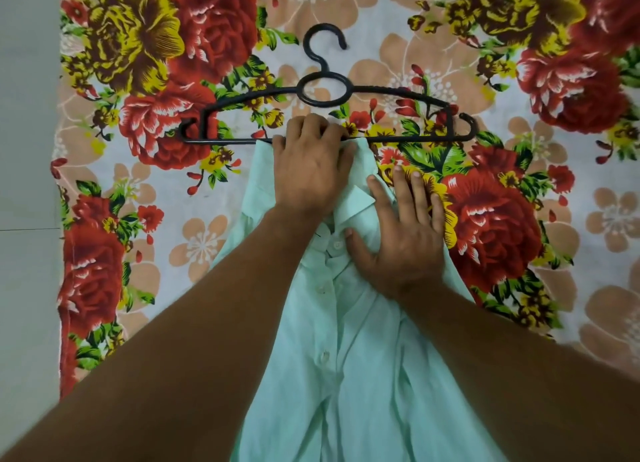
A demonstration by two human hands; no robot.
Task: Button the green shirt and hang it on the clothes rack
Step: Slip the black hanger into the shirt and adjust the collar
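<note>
The pale green shirt (349, 357) lies front up on the floral sheet, its placket buttoned and its collar (360, 202) pointing away from me. A black plastic hanger (322, 89) lies flat just beyond the collar. My left hand (311, 170) rests on the shirt's top edge with its fingers curled shut on the fabric. The hanger's bottom bar runs under those fingers, and I cannot tell whether they also hold the bar. My right hand (401, 233) lies flat and open on the shirt's right shoulder beside the collar, fingers spread.
A floral sheet (519, 202) with red and yellow flowers covers the surface under everything. Bare grey floor (27, 150) runs along the left edge. The clothes rack is not in view.
</note>
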